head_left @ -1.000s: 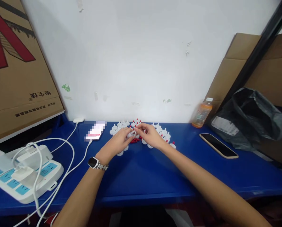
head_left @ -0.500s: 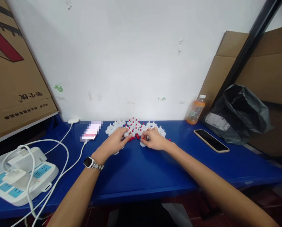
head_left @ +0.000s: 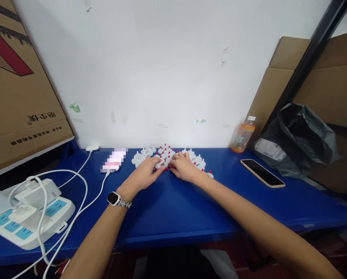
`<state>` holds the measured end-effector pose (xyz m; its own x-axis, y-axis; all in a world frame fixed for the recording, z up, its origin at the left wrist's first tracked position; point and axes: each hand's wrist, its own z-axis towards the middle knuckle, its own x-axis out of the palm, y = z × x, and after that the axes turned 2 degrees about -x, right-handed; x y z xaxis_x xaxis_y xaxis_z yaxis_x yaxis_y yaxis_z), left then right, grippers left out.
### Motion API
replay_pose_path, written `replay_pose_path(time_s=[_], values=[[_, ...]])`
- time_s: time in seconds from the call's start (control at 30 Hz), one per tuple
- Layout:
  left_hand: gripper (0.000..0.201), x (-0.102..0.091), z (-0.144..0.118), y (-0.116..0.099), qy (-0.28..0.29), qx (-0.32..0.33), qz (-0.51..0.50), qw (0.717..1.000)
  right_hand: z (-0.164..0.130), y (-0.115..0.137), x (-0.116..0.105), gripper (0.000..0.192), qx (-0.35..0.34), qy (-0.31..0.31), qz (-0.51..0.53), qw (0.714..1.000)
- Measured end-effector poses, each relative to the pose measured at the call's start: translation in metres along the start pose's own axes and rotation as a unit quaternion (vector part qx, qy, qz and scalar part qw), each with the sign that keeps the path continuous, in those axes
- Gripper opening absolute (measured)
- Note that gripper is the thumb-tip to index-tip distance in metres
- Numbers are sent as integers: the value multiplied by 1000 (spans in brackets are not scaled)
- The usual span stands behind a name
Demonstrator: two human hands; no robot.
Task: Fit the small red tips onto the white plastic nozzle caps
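My left hand (head_left: 146, 172), with a watch (head_left: 114, 198) on its wrist, closes its thumb and fingers around a white nozzle cap (head_left: 159, 164). Just to the right, my right hand (head_left: 185, 167) has its fingertips pinched together low over the small red tips (head_left: 166, 169); what they hold, if anything, is hidden. Behind both hands stand several white nozzle caps with red tips (head_left: 165, 149). Plain white nozzle caps (head_left: 138, 155) stand at the left of the group, and more white ones (head_left: 197, 158) at the right. A red-tipped cap (head_left: 210, 174) sits by my right wrist.
On the blue table (head_left: 173, 213) a power strip (head_left: 31, 224) with looped white cables lies at left, near a lit phone (head_left: 114, 159). At right are an orange drink bottle (head_left: 243, 134), another phone (head_left: 262, 173) and a dark plastic bag (head_left: 298, 139). A white wall (head_left: 167, 77) rises behind.
My right hand has moved left, closer to my left hand and the red tips. A red-tipped cap now shows beside my right wrist. My left hand stays on the white nozzle cap.
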<state>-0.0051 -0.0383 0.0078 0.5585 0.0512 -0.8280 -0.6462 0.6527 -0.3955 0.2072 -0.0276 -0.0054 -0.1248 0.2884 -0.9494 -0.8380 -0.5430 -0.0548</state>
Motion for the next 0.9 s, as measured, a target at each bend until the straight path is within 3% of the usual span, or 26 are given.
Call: replay_pose_path(time_s=[0.1, 0.17, 0.23, 0.33, 0.4, 0.47, 0.73, 0.9], values=[[38, 0, 0, 2, 8, 0, -4, 1000, 1, -1, 1, 11, 9, -29, 65, 997], [42, 1, -1, 3, 7, -10, -19, 1000, 2, 0, -2, 12, 39, -79, 179, 980], [49, 3, -1, 2, -2, -29, -40, 999, 5, 4, -4, 13, 80, -138, 334, 929], [57, 8, -2, 1, -6, -50, -66, 997, 9, 13, -4, 25, 110, -190, 522, 824], [57, 10, -2, 0, -5, -45, -75, 996, 10, 19, -3, 32, 112, -196, 593, 773], [54, 12, -2, -1, -3, -29, -81, 996, 11, 23, -3, 38, 116, -197, 633, 740], [51, 14, -2, -5, -6, -10, -102, 995, 11, 32, -6, 42, 155, -227, 672, 687], [54, 11, -2, -10, -11, -12, -114, 993, 16, 41, -8, 43, 141, -257, 650, 701]])
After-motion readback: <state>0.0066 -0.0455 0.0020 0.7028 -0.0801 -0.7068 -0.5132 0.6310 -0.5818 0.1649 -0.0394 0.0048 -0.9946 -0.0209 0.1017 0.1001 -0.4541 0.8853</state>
